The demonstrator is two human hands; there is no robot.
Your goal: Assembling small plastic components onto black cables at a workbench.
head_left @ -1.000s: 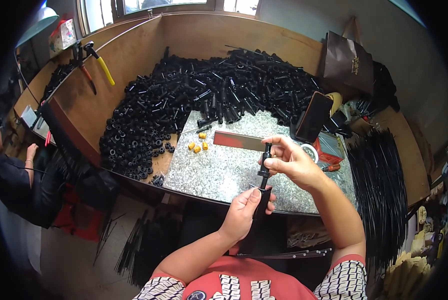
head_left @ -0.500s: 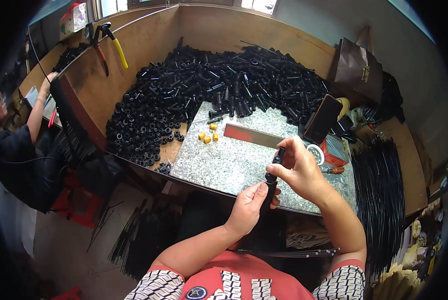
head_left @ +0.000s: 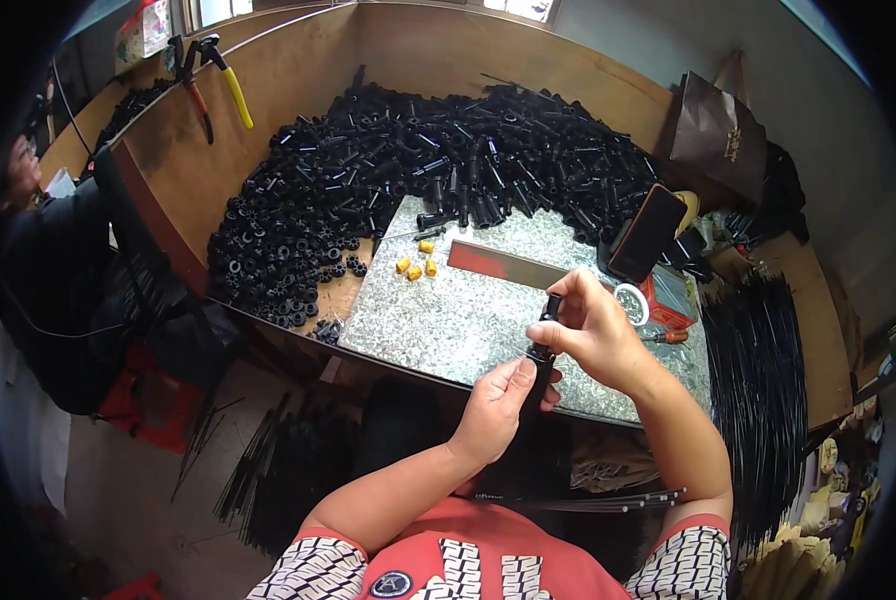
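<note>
Over the front edge of the speckled grey work slab (head_left: 418, 330), both hands are closed around a black plastic tube-shaped piece (head_left: 541, 378). My left hand (head_left: 494, 410) wraps its lower part, with the thumb on the front near the joint. A black fitting (head_left: 552, 307) forms its upper end, pinched between the thumb and fingers of my right hand (head_left: 603, 335). My fingers hide part of the joint. Beyond the hands lies a flat metal bar (head_left: 503, 265) with a reddish patch. Several small yellow pieces (head_left: 430, 267) are left of the bar.
A large heap of black plastic parts (head_left: 468, 150) fills the back of the wooden-walled bench. Right of the slab are a phone (head_left: 648, 235), a white round container (head_left: 630, 302), a screwdriver (head_left: 671, 337) and long black rods (head_left: 758, 400). Pliers (head_left: 233, 90) hang on the left wall.
My hands keep their grip on the black piece; the upper fitting looks turned and sits slightly lower toward the left hand. At the left, the other person's raised arm has dropped from view.
</note>
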